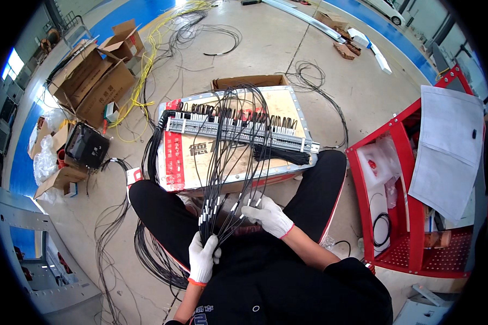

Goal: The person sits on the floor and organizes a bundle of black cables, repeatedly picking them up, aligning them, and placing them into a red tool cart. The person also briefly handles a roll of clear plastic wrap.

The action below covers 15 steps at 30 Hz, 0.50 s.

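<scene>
My left hand [201, 259], in a white glove, is closed round a bundle of thin black wires [218, 179] with white marker sleeves near their ends. To the right, my right hand [267, 214], also gloved, pinches one or more of these wires by a white sleeve [244, 216]. The wires rise from a long grey terminal strip [228, 131], which lies across a wooden crate [187, 168] in front of me. Black wire loops [200, 111] stand along the strip's far side. A short dark bunch of wires [282, 156] lies under its right end.
A red metal rack [385, 130] with a grey-white sheet [444, 146] stands at the right. Opened cardboard boxes [100, 86], a black case [87, 145] and yellow cable [146, 70] lie at the left. Loose black cables [111, 238] trail over the floor beside my left leg.
</scene>
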Motion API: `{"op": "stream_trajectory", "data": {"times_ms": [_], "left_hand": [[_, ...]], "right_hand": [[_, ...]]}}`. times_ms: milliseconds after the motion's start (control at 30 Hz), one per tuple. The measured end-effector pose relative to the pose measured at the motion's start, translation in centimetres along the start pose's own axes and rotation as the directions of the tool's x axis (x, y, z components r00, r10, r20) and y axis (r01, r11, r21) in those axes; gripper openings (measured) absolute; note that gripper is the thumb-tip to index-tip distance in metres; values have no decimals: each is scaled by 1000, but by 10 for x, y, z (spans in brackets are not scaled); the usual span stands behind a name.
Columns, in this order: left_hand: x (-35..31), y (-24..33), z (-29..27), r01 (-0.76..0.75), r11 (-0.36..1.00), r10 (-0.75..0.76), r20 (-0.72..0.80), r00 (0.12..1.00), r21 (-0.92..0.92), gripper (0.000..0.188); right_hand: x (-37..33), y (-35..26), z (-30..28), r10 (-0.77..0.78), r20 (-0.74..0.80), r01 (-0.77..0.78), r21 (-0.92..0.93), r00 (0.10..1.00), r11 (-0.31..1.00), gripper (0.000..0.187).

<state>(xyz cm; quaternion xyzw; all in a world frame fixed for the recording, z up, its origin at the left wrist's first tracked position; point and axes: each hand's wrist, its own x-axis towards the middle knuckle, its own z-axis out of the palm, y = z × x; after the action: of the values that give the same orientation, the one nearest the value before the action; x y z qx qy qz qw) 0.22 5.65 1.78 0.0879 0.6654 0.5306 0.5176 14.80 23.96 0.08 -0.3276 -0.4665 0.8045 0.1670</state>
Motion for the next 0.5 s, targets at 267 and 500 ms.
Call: {"op": "stream_trajectory", "data": {"times_ms": [267, 500], "left_hand": [[-1, -6, 3, -59, 998, 63, -92, 994, 37, 12], [-7, 0, 8, -49, 997, 57, -157, 986, 60, 12]], "right_hand": [[56, -62, -29, -241, 28, 198, 483, 970, 853, 17], [193, -233, -88, -175, -97, 195, 258, 980, 946, 26]]}}
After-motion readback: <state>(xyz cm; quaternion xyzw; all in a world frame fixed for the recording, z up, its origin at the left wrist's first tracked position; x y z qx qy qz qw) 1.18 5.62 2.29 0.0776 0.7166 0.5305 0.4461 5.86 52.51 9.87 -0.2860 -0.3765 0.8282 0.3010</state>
